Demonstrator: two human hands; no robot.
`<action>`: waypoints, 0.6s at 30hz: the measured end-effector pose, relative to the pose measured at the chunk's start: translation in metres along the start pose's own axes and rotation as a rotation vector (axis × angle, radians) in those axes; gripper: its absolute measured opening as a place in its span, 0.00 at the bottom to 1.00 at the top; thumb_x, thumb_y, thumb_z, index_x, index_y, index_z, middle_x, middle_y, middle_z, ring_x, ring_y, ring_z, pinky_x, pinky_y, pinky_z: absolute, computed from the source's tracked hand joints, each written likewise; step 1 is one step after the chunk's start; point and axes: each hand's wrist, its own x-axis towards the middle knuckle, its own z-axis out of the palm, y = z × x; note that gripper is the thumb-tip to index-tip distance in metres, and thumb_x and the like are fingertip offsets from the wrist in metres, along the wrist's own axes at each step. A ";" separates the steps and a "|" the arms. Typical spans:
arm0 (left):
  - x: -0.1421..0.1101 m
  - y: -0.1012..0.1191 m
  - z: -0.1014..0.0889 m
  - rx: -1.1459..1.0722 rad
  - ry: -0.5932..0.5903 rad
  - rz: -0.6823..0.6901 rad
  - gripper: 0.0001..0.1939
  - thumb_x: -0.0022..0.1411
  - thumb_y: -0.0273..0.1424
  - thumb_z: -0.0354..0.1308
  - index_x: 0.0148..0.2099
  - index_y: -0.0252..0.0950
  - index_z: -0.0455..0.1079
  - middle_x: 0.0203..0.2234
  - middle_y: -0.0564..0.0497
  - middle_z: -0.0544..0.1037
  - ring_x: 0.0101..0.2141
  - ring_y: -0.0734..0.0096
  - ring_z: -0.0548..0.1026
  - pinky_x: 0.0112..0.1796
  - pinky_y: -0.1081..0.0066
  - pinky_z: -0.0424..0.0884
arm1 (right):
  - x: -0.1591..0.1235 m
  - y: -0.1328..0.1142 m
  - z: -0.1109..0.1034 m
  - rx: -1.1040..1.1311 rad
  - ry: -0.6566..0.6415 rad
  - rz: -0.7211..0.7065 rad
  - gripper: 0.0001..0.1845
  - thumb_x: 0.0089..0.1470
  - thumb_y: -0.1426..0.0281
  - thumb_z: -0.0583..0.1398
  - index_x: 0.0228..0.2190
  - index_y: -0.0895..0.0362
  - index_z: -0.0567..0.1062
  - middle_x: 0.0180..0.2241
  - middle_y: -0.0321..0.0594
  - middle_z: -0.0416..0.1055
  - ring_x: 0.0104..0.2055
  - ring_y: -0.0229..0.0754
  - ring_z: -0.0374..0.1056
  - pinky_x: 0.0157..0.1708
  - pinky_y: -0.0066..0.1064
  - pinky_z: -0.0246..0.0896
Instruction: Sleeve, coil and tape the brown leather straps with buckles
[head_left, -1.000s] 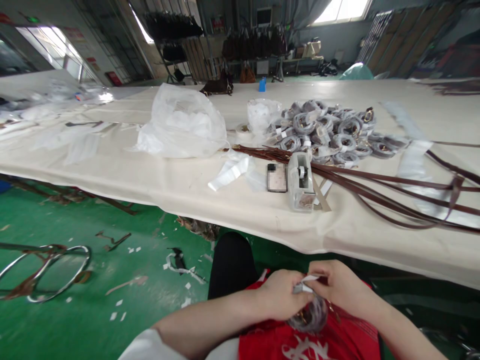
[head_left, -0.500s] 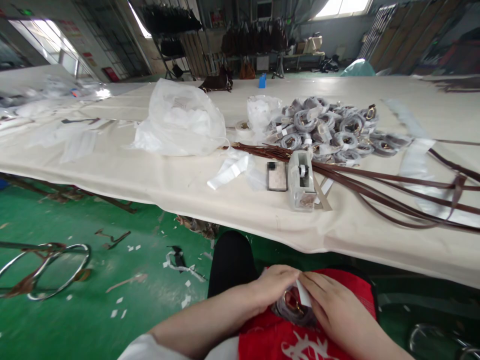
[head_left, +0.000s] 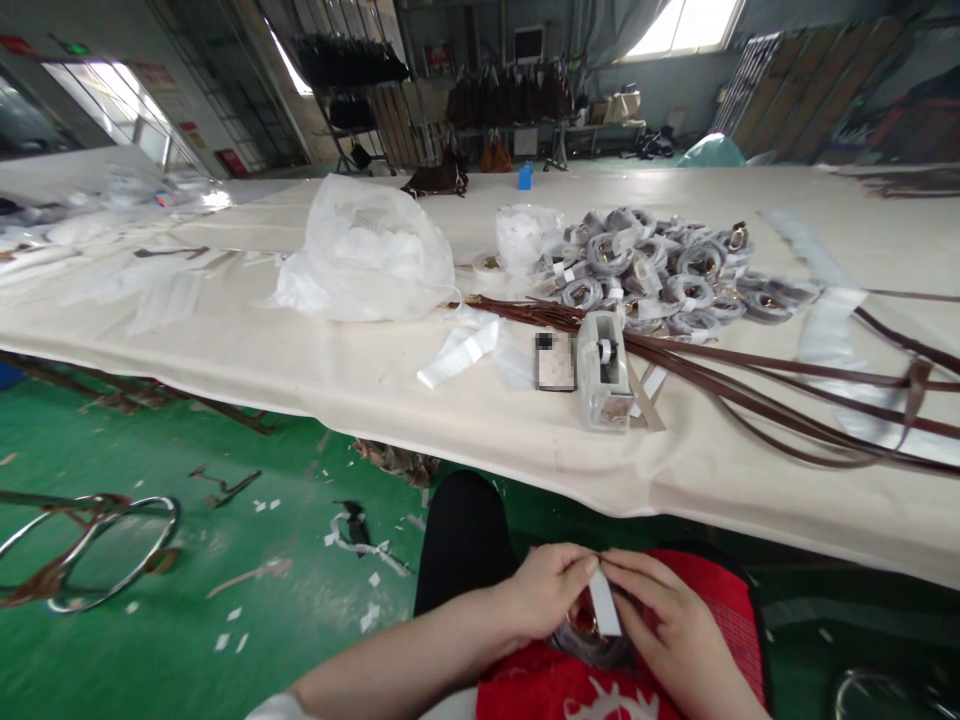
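Over my lap, a coiled strap in greyish clear wrap, with a gold-coloured metal ring or hook inside, sits between my hands. My left hand grips it from the left, thumb and fingertips pinched at its top. From the other side my right hand wraps round the coil, its fingertips meeting the left ones. A white paper strip stands out between the hands against the coil. The undersides of both hands and part of the coil are hidden. Below lies a red apron with a white print.
On the cream-covered table are a tape dispenser, a phone-like item, long brown straps, a heap of wrapped coils and a big clear plastic bag. A metal-ringed stool base stands on the green floor.
The white strip now shows longer and tilts down across the coil. My fingers have shifted slightly at its top edge, the left thumb now visible there. The camera view has tipped up a little.
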 end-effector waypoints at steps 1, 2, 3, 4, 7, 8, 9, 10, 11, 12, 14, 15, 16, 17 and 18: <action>0.000 0.000 0.000 -0.005 0.003 0.007 0.34 0.59 0.60 0.52 0.43 0.32 0.74 0.24 0.52 0.71 0.24 0.73 0.65 0.26 0.72 0.62 | -0.001 0.001 0.003 0.010 0.016 -0.016 0.14 0.60 0.70 0.58 0.44 0.53 0.82 0.46 0.49 0.79 0.47 0.50 0.77 0.48 0.42 0.78; -0.001 0.000 0.001 -0.015 0.005 0.015 0.33 0.60 0.59 0.52 0.43 0.32 0.74 0.24 0.52 0.70 0.24 0.74 0.65 0.26 0.72 0.62 | -0.002 0.002 0.005 0.009 0.033 -0.040 0.15 0.60 0.72 0.57 0.45 0.53 0.81 0.47 0.49 0.79 0.48 0.50 0.77 0.49 0.41 0.77; -0.001 0.001 0.001 -0.030 0.011 0.022 0.32 0.60 0.58 0.52 0.43 0.32 0.74 0.24 0.52 0.70 0.24 0.74 0.65 0.26 0.72 0.62 | -0.003 0.001 0.007 -0.004 0.051 -0.069 0.16 0.60 0.73 0.56 0.46 0.54 0.81 0.47 0.49 0.79 0.49 0.50 0.77 0.49 0.41 0.77; -0.002 0.003 0.002 -0.047 0.017 0.028 0.31 0.61 0.57 0.52 0.43 0.32 0.74 0.24 0.53 0.69 0.24 0.74 0.64 0.27 0.72 0.62 | -0.003 0.000 0.009 -0.030 0.067 -0.100 0.18 0.59 0.74 0.55 0.46 0.55 0.80 0.47 0.50 0.79 0.49 0.49 0.76 0.49 0.41 0.77; -0.003 0.009 0.002 -0.083 0.021 0.030 0.27 0.63 0.53 0.54 0.41 0.32 0.74 0.24 0.53 0.69 0.24 0.75 0.63 0.27 0.73 0.60 | -0.004 -0.007 0.010 -0.162 0.086 -0.187 0.20 0.58 0.77 0.53 0.49 0.58 0.78 0.49 0.52 0.77 0.51 0.51 0.75 0.50 0.43 0.77; -0.003 0.012 0.002 -0.083 0.020 0.025 0.25 0.63 0.52 0.54 0.41 0.32 0.74 0.24 0.54 0.69 0.24 0.75 0.63 0.27 0.73 0.60 | -0.003 -0.010 0.010 -0.215 0.083 -0.215 0.21 0.58 0.77 0.53 0.49 0.59 0.77 0.49 0.52 0.77 0.52 0.52 0.74 0.50 0.44 0.76; -0.003 0.014 0.002 -0.079 0.020 0.018 0.25 0.63 0.51 0.54 0.41 0.33 0.74 0.24 0.54 0.69 0.24 0.75 0.63 0.27 0.73 0.60 | -0.002 -0.012 0.009 -0.265 0.077 -0.245 0.21 0.58 0.77 0.53 0.50 0.60 0.77 0.49 0.53 0.77 0.52 0.53 0.74 0.50 0.45 0.76; -0.004 0.015 0.002 -0.072 0.020 0.013 0.24 0.63 0.50 0.55 0.41 0.33 0.74 0.24 0.54 0.69 0.24 0.75 0.63 0.27 0.72 0.60 | -0.001 -0.014 0.008 -0.309 0.069 -0.276 0.21 0.58 0.77 0.53 0.49 0.61 0.77 0.49 0.54 0.77 0.52 0.54 0.74 0.50 0.45 0.76; -0.004 0.016 0.002 -0.068 0.022 0.013 0.23 0.63 0.50 0.55 0.40 0.33 0.75 0.24 0.53 0.70 0.25 0.74 0.64 0.28 0.72 0.61 | 0.001 -0.015 0.007 -0.345 0.068 -0.307 0.21 0.57 0.78 0.53 0.49 0.62 0.77 0.49 0.54 0.77 0.51 0.54 0.74 0.50 0.44 0.77; -0.004 0.015 0.002 -0.072 0.024 0.015 0.24 0.62 0.50 0.56 0.40 0.33 0.75 0.25 0.53 0.71 0.25 0.74 0.65 0.29 0.72 0.61 | 0.002 -0.016 0.006 -0.370 0.068 -0.337 0.21 0.56 0.78 0.53 0.49 0.62 0.77 0.49 0.54 0.78 0.51 0.54 0.75 0.50 0.44 0.77; -0.003 0.012 0.002 -0.110 0.028 0.019 0.25 0.60 0.51 0.58 0.40 0.32 0.75 0.26 0.53 0.71 0.26 0.74 0.66 0.30 0.72 0.62 | 0.006 -0.015 0.006 -0.391 0.080 -0.401 0.22 0.53 0.80 0.54 0.48 0.63 0.77 0.47 0.53 0.79 0.49 0.53 0.76 0.49 0.40 0.77; -0.002 0.009 0.001 -0.136 0.025 0.018 0.26 0.59 0.52 0.59 0.40 0.32 0.75 0.26 0.53 0.71 0.26 0.74 0.66 0.30 0.72 0.62 | 0.009 -0.013 0.006 -0.387 0.093 -0.437 0.23 0.50 0.81 0.54 0.47 0.63 0.78 0.46 0.53 0.80 0.48 0.52 0.77 0.48 0.38 0.78; -0.001 0.006 -0.001 -0.155 0.018 0.012 0.27 0.58 0.54 0.59 0.40 0.32 0.75 0.25 0.54 0.70 0.25 0.75 0.65 0.29 0.72 0.62 | 0.013 -0.011 0.005 -0.374 0.106 -0.474 0.24 0.48 0.81 0.54 0.46 0.62 0.78 0.45 0.52 0.80 0.47 0.51 0.78 0.47 0.36 0.78; 0.001 0.002 -0.004 -0.153 0.002 0.011 0.28 0.58 0.55 0.59 0.40 0.32 0.74 0.23 0.55 0.69 0.24 0.75 0.65 0.29 0.73 0.63 | 0.017 -0.008 0.004 -0.350 0.103 -0.512 0.24 0.47 0.82 0.55 0.45 0.62 0.78 0.44 0.51 0.81 0.45 0.50 0.78 0.46 0.33 0.78; 0.004 -0.001 -0.007 -0.129 -0.009 0.013 0.29 0.58 0.56 0.58 0.40 0.32 0.74 0.22 0.56 0.68 0.24 0.75 0.65 0.29 0.72 0.64 | 0.023 -0.005 0.002 -0.314 0.083 -0.553 0.24 0.45 0.82 0.55 0.44 0.60 0.79 0.42 0.48 0.82 0.43 0.48 0.79 0.45 0.30 0.78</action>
